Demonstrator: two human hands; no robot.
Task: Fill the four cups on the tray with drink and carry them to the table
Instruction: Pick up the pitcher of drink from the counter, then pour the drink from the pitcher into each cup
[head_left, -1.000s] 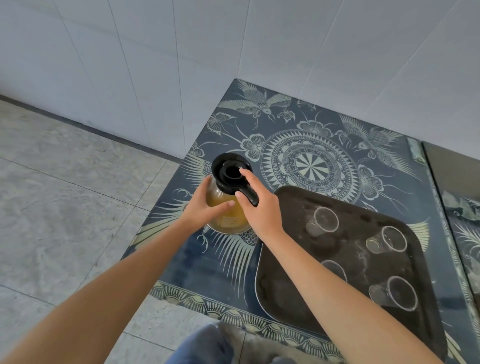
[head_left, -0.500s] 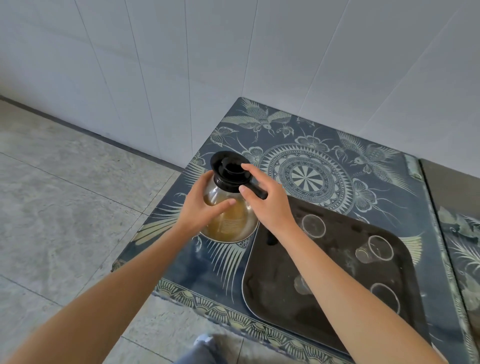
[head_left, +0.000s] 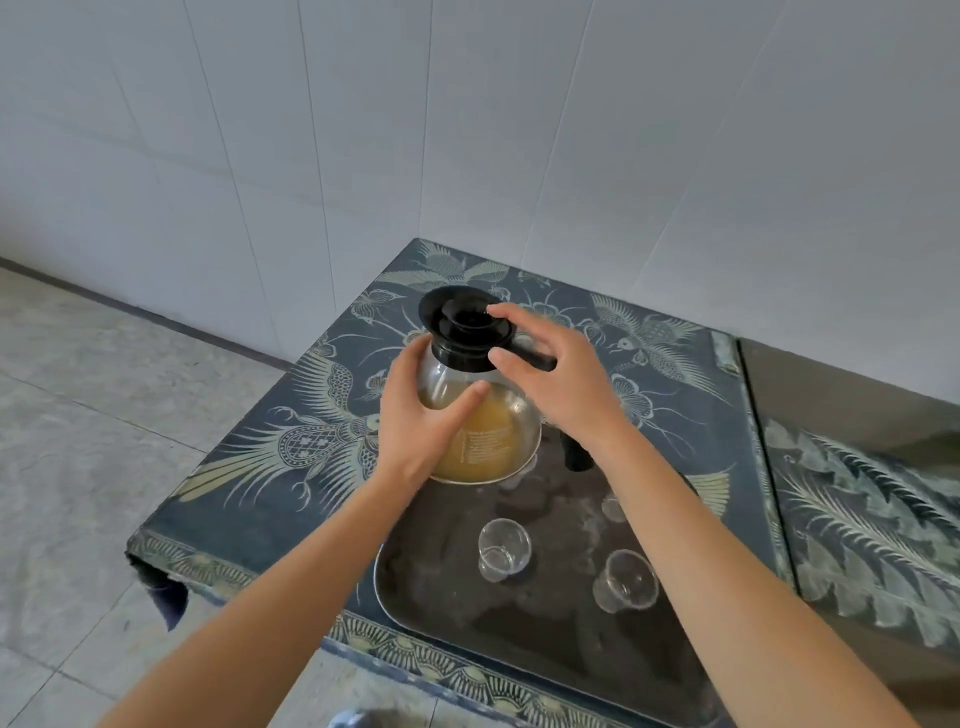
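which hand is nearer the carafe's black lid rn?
Right. The right hand has forefinger and thumb on the lid, on the handle side. The left hand grips the carafe lower down, around its glass belly.

L hand (head_left: 415, 421) is gripping glass carafe (head_left: 493, 436) w/ amber drink at tray's (head_left: 431, 587) far edge; R hand (head_left: 561, 384) is pinching its black lid (head_left: 462, 322). Clear cups (head_left: 504, 545) are standing empty on tray.
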